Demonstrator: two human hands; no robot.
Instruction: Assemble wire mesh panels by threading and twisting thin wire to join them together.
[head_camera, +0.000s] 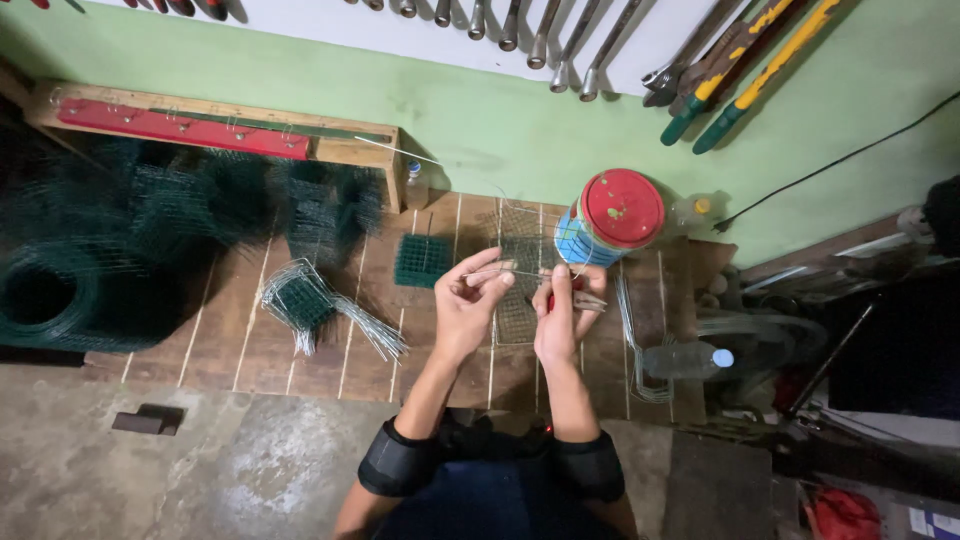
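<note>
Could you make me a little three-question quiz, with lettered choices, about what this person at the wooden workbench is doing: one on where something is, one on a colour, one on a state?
1. Where is the round tin with the red lid?
A. Just beyond the hands
B. On the concrete floor
C. Hanging on the wall

2. What colour is the big roll of wire mesh at the far left?
A. Yellow
B. Dark green
C. White

3. What is the left hand doing?
A. Resting flat
B. Pinching a thin silver wire
C. Holding a bottle

Answers: 1 A, the tin stands on the planks past the fingers. 2 B, its mesh is dark green. 3 B, its fingertips grip the wire, while the right hand holds a red-handled tool.
</note>
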